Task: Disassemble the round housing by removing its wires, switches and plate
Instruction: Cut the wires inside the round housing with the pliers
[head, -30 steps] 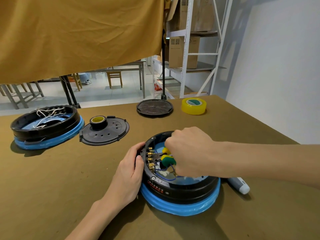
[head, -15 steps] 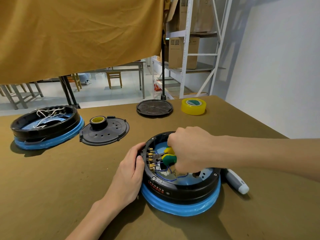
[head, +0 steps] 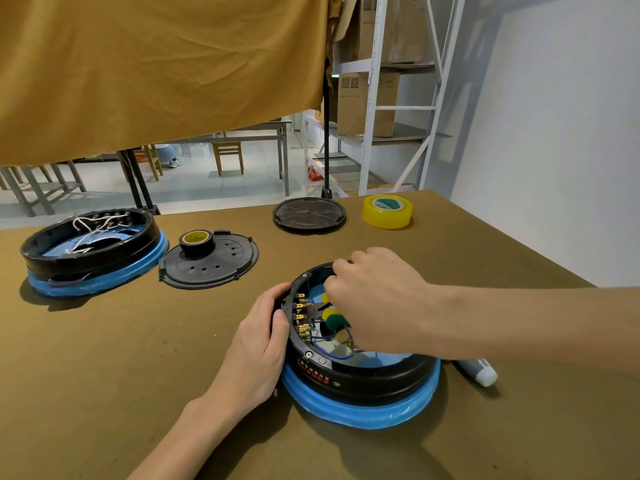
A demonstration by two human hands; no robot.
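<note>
A round black housing [head: 360, 379] with a blue base ring sits on the brown table in front of me. Inside it are brass terminals [head: 302, 315] along the left wall and thin blue wires [head: 332, 356]. My right hand [head: 377, 299] reaches into the housing and is closed around pliers with yellow-green handles [head: 334, 318], whose jaws point at the terminals. My left hand [head: 263, 341] presses against the housing's left outer wall, holding it steady.
A second housing [head: 90, 251] with white wires stands at the far left. Next to it lies a black perforated plate [head: 211, 263] with a black tape roll [head: 195, 241] on it. Farther back are a black round lid [head: 309, 214] and yellow tape [head: 388, 211]. A white tool [head: 479, 370] lies right of the housing.
My right hand has shifted a little up and back inside the housing with the pliers. The left hand stays on the housing wall.
</note>
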